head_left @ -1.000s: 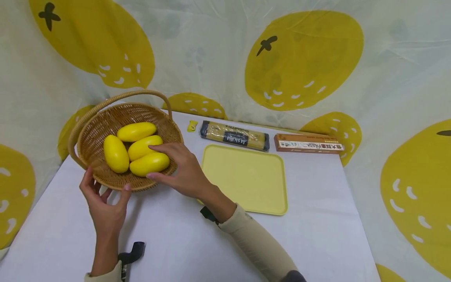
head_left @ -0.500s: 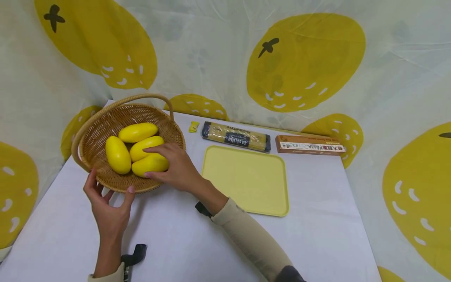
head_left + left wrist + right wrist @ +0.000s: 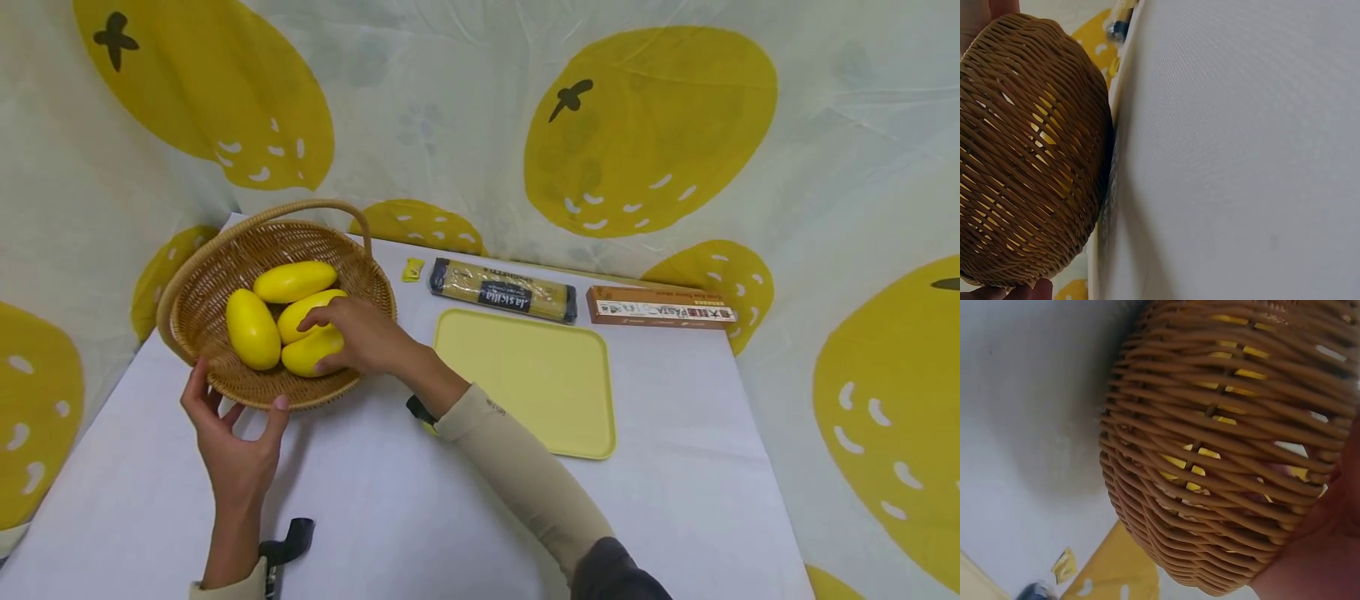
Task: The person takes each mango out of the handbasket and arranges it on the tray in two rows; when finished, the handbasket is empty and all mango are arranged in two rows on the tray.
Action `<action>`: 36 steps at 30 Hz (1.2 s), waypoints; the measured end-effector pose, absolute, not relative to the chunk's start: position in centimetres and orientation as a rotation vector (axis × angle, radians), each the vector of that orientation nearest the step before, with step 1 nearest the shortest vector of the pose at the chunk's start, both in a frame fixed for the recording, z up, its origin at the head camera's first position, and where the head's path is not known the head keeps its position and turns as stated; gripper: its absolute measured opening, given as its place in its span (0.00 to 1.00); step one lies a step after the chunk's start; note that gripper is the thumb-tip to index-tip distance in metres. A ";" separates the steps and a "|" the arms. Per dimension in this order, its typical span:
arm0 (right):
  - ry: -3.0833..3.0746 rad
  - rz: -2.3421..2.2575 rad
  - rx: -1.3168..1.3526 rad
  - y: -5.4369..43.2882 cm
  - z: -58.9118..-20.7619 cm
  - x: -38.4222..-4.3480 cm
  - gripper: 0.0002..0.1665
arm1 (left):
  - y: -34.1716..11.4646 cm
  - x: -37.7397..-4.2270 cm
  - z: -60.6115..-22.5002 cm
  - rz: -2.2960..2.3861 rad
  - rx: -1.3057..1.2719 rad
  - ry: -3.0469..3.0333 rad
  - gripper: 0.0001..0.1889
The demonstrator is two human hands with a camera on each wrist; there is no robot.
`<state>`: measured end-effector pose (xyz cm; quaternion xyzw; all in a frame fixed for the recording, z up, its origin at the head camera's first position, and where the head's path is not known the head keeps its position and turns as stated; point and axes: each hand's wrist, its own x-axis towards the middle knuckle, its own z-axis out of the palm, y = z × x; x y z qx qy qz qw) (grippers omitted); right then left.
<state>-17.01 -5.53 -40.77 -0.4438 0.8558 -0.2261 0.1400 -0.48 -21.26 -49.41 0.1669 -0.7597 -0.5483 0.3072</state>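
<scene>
A brown wicker basket with an arched handle stands at the left of the table, tilted towards me. Several yellow mangoes lie inside, among them a long one at the back and an upright one at the left. My left hand holds the basket's near rim between thumb and fingers. Reaching in over the right side, my right hand grips the front mango, thumb low and fingers curled over its top. In the left wrist view the woven side of the basket hides most of the fruit.
A pale yellow tray lies right of the basket. Behind it are a spaghetti pack, a brown pasta box and a small yellow packet. A lemon-print curtain hangs along the table's back edge.
My right hand has moved left and further into the basket, its fingers closing over the front mango. The left hand stays on the rim; the view has shifted slightly.
</scene>
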 end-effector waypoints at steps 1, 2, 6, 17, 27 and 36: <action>2.458 -0.655 -1.278 -5.7 -40.8 -17.2 0.34 | -21.2 -0.5 -49.4 -1.448 0.443 -2.011 0.55; 2.448 -0.655 -1.272 -5.8 -40.8 -17.4 0.34 | -21.2 -0.5 -49.4 -1.447 0.442 -2.012 0.55; 2.433 -0.622 -1.245 -6.3 -40.8 -18.0 0.33 | -21.2 -0.5 -49.4 -1.441 0.441 -2.016 0.55; 2.450 -0.462 -1.205 -7.2 -40.9 -18.5 0.31 | -21.1 -0.5 -49.2 -1.436 0.438 -2.016 0.54; 2.439 -0.416 -1.223 -7.4 -41.6 -18.9 0.29 | -21.0 -0.3 -49.3 -1.421 0.454 -2.039 0.55; 2.394 -0.475 -1.275 -6.8 -41.2 -18.5 0.29 | -21.0 -0.2 -49.1 -1.413 0.459 -2.045 0.54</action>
